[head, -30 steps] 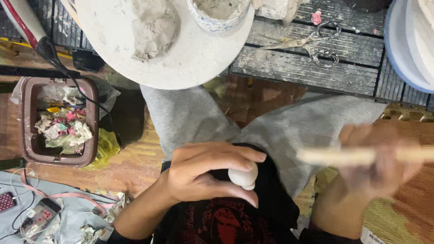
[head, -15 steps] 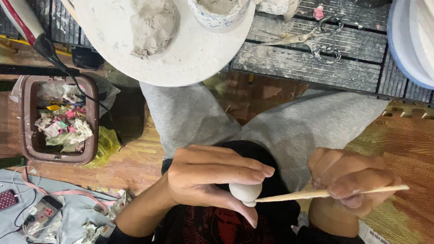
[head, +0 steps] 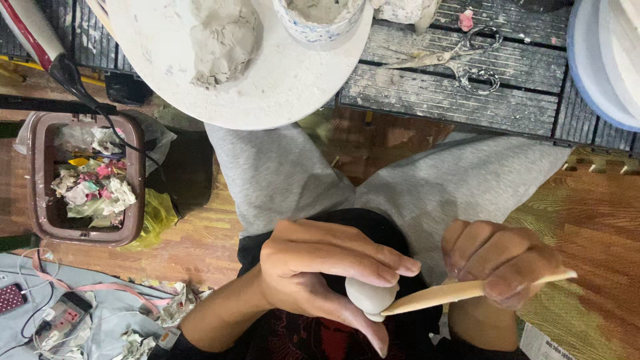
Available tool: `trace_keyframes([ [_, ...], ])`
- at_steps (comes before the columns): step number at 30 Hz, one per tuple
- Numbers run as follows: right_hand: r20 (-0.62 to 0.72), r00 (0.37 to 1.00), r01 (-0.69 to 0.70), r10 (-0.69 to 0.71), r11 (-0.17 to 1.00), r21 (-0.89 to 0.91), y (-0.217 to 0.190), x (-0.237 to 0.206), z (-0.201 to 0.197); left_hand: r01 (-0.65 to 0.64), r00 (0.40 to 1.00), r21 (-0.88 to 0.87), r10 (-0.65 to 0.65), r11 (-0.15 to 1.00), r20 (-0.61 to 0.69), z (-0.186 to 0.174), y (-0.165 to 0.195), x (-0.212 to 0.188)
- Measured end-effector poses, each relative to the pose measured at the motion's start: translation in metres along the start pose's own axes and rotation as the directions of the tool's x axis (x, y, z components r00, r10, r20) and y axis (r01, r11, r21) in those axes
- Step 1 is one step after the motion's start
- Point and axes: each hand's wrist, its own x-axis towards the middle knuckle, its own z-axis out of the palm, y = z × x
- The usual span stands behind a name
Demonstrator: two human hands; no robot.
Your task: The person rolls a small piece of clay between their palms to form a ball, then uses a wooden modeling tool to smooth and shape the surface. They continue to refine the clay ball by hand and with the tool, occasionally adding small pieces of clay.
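Observation:
My left hand [head: 320,277] is curled around a small white clay ball [head: 369,295], held over my lap. My right hand [head: 500,260] grips a flat wooden modelling stick [head: 443,297] whose tip touches the right side of the ball. Above my knees a round white board [head: 280,80] carries a grey clay lump [head: 223,40] and a small bowl [head: 320,17] of grey slip.
A brown bin [head: 83,180] full of paper scraps stands on the floor at the left. Scissors [head: 460,57] lie on the slatted grey bench [head: 467,93]. A blue-rimmed white basin [head: 603,60] sits at the right edge. Cables and a grey cloth [head: 80,313] lie at lower left.
My right hand has swung the wooden stick down and inward from a raised, blurred position until its tip meets the clay ball. My left hand has stayed on the ball.

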Motion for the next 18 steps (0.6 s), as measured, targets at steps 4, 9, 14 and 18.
trace_keyframes([
  [4,-0.035,0.999,0.001,0.000,1.000,0.023,0.006,-0.002,0.004,0.007,1.000,-0.053,-0.005,0.999,0.028,-0.004,0.000,-0.001],
  [9,-0.109,0.992,-0.061,0.066,0.997,0.046,0.002,-0.002,0.008,0.005,0.997,-0.045,-0.001,0.999,0.081,-0.006,0.001,-0.001],
  [14,-0.125,0.990,-0.057,0.058,0.998,0.011,-0.002,-0.017,0.005,-0.012,0.993,-0.070,0.021,0.997,0.120,-0.010,-0.001,-0.003],
  [18,-0.148,0.988,-0.021,0.034,0.996,0.087,-0.009,-0.036,-0.003,0.120,0.989,-0.305,-0.086,0.945,0.121,-0.011,-0.006,-0.009],
])
